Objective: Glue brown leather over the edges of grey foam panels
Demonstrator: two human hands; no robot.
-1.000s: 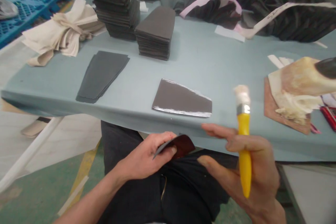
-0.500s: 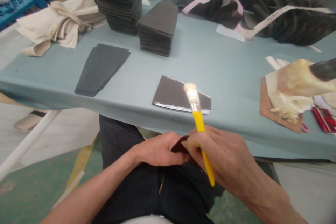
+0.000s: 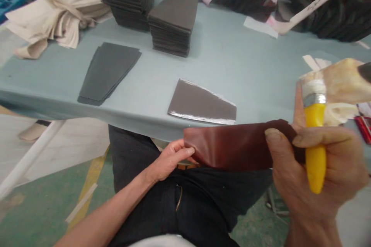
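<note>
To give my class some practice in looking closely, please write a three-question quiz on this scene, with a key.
1. Which hand holds the brush?
2. True or false: the left hand and the right hand both hold the brown piece.
3. What colour are the streaks on the grey piece lying on the table just beyond the brown one? A) red B) white C) yellow

Key: 1. The right hand. 2. True. 3. B.

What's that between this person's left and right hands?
In the head view, a reddish-brown sheet spans the gap between the left hand and the right hand, held near each end; the right hand also holds a yellow-handled brush.
</note>
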